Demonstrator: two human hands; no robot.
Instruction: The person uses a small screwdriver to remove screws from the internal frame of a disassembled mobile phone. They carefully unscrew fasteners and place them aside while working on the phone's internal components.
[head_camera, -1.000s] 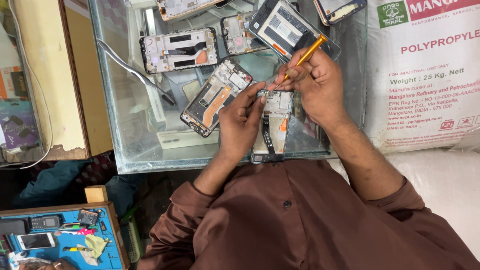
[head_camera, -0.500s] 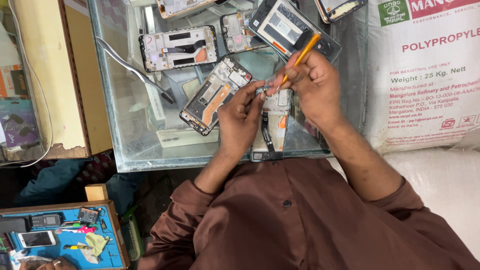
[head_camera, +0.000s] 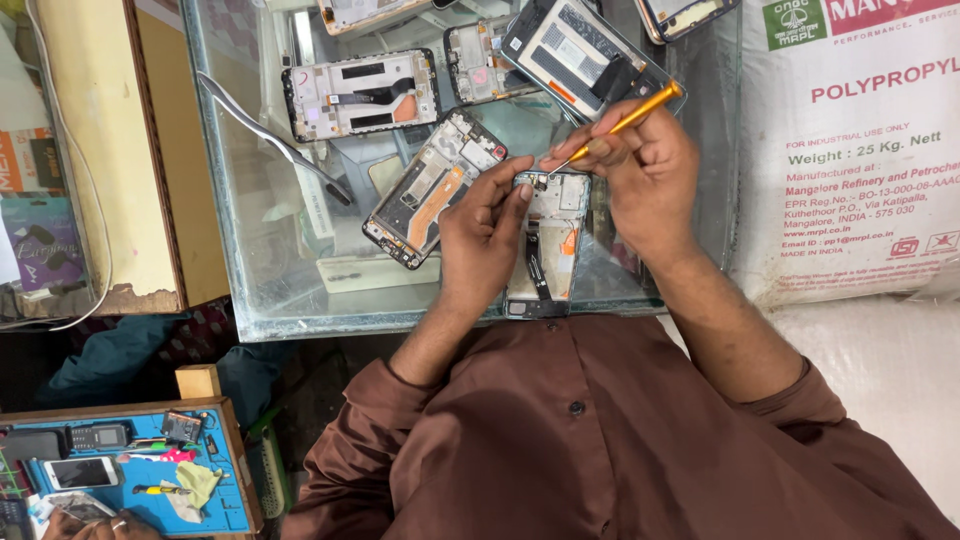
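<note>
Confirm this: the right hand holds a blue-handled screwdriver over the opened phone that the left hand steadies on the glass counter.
Not quite. The head view shows the screwdriver in the right hand has an orange-yellow handle, not blue. The rest holds: the left hand steadies the opened phone on the glass counter.

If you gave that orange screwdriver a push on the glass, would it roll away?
Probably yes: the orange screwdriver looks thin and round, so it would likely roll on the smooth glass counter. It also seems light, since the right hand holds it with just the fingertips. Its fine tip might bend if knocked.
</note>
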